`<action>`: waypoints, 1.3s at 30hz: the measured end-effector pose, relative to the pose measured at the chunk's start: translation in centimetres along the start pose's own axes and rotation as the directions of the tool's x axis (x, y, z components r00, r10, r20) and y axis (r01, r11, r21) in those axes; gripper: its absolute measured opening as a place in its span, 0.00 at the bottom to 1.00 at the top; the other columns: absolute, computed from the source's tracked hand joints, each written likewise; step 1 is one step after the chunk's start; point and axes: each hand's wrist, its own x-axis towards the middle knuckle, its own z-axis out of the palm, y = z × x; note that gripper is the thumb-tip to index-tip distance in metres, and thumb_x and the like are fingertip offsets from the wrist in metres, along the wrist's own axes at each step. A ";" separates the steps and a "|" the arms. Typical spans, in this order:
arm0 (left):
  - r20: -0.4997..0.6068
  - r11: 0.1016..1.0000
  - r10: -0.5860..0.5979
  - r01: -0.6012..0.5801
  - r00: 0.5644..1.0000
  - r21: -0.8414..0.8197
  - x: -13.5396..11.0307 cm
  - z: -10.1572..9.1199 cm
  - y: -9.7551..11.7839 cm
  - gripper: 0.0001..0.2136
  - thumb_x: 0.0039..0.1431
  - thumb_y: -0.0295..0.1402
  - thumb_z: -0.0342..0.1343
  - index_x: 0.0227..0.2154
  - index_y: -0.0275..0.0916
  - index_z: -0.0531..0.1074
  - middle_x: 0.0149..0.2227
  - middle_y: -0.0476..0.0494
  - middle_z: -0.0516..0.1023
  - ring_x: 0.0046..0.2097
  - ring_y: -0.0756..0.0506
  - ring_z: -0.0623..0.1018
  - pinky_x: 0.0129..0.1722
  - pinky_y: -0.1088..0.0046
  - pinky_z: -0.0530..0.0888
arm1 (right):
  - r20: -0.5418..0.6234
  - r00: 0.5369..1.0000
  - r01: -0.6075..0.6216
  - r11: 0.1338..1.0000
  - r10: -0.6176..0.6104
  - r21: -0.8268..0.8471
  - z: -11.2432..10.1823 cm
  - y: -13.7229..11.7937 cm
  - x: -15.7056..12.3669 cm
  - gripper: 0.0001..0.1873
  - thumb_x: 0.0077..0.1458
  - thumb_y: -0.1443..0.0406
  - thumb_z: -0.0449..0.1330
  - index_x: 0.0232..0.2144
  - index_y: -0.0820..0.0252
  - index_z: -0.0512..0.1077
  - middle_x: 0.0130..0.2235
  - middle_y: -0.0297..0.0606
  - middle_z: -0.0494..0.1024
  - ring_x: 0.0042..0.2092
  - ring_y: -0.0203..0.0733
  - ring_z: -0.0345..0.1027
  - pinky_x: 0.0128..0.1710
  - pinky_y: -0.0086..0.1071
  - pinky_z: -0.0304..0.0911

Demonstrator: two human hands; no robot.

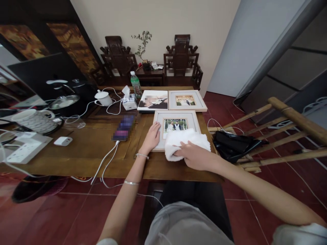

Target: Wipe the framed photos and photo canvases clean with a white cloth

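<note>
A white picture frame (158, 117) with a wedding photo (173, 124) lies flat near the front edge of the wooden table. Along its left border, my left hand (151, 136) grips the edge, fingers close together. A folded, fluffy white cloth (189, 139) covers the frame's lower right part. My right hand (195, 154) presses on this cloth, its fingers bent into the fold. Part of the photo and the frame's lower right corner are hidden under the cloth. Behind it lie a second light frame (201, 101) and a picture panel (153, 100), side by side.
Left of the frames are a phone (124, 128) on a white cable, a tissue box (129, 102), a green-labelled bottle (136, 84), a lidded cup (103, 98) and a power strip (24, 147). A bamboo rack (270, 136) with a black bag (233, 145) stands at the right.
</note>
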 end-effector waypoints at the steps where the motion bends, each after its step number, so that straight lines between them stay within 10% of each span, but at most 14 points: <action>1: -0.002 1.000 0.003 -0.003 1.000 0.001 0.0 0.0 0.0 0.20 0.63 0.29 0.43 0.55 0.32 0.67 0.61 0.33 0.65 0.66 0.39 0.59 0.66 0.53 0.56 | -0.021 1.000 -0.001 1.000 0.001 0.009 0.4 0.2 0.3 0.33 0.46 0.80 0.48 0.52 0.57 0.72 0.56 0.44 0.72 0.56 0.53 0.64 0.53 0.47 0.60; 6: 0.017 1.000 0.006 -0.005 1.000 -0.024 0.0 0.0 -0.1 0.19 0.63 0.29 0.43 0.55 0.35 0.67 0.61 0.35 0.65 0.66 0.40 0.58 0.66 0.51 0.55 | -0.105 0.983 -0.157 0.986 0.150 -0.060 2.5 5.6 3.5 0.37 0.44 0.82 0.48 0.56 0.57 0.69 0.66 0.42 0.58 0.67 0.59 0.44 0.59 0.64 0.44; 12: 0.012 1.000 0.026 -0.026 1.000 0.015 0.0 0.0 -0.4 0.19 0.63 0.29 0.43 0.55 0.31 0.67 0.61 0.32 0.66 0.66 0.39 0.60 0.66 0.54 0.56 | -0.319 0.912 -0.327 0.927 0.258 -0.186 1.7 11.7 7.8 0.36 0.46 0.82 0.49 0.59 0.63 0.65 0.68 0.46 0.52 0.67 0.63 0.40 0.61 0.61 0.41; 29: -0.007 1.000 0.022 -0.021 1.000 0.023 0.0 0.0 0.0 0.19 0.63 0.28 0.43 0.54 0.31 0.68 0.61 0.32 0.66 0.66 0.39 0.60 0.66 0.54 0.56 | 0.046 0.998 0.043 0.999 -0.043 -0.003 0.0 -0.1 0.5 0.32 0.46 0.81 0.49 0.51 0.56 0.74 0.60 0.43 0.68 0.59 0.57 0.62 0.53 0.47 0.60; 39: -0.008 1.000 0.028 -0.028 1.000 0.002 -0.1 0.2 -0.6 0.19 0.63 0.29 0.44 0.55 0.35 0.67 0.61 0.36 0.67 0.66 0.41 0.60 0.65 0.53 0.57 | -0.227 0.971 -0.104 0.986 0.072 -0.134 2.6 7.7 5.9 0.34 0.47 0.80 0.50 0.55 0.59 0.69 0.66 0.39 0.58 0.67 0.54 0.45 0.63 0.51 0.46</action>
